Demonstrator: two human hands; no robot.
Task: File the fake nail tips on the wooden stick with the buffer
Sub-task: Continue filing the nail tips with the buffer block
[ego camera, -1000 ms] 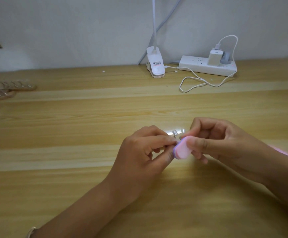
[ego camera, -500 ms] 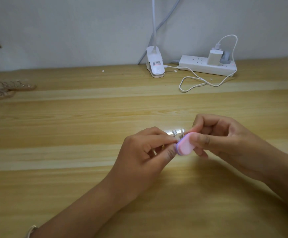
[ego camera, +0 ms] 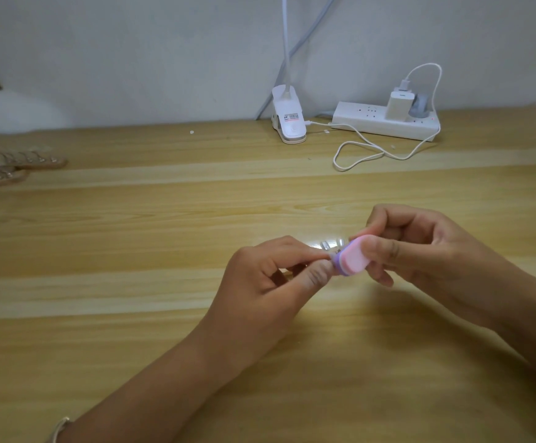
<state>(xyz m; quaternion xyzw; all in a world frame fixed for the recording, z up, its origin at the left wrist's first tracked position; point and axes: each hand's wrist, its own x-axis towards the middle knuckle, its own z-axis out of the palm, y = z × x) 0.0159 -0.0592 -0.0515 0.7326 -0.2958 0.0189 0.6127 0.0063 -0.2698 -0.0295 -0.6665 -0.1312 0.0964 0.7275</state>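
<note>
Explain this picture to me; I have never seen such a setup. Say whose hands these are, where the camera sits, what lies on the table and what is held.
No machine here: a person works with bare hands, and the picture comes from a camera worn on the head, looking down. The left hand pinches a stick of clear fake nail tips. The right hand grips a pink buffer right beside them. On the wooden table lie what look like more such sticks at far left, a clip lamp's base, and a power strip with a charger and white cable.
</note>
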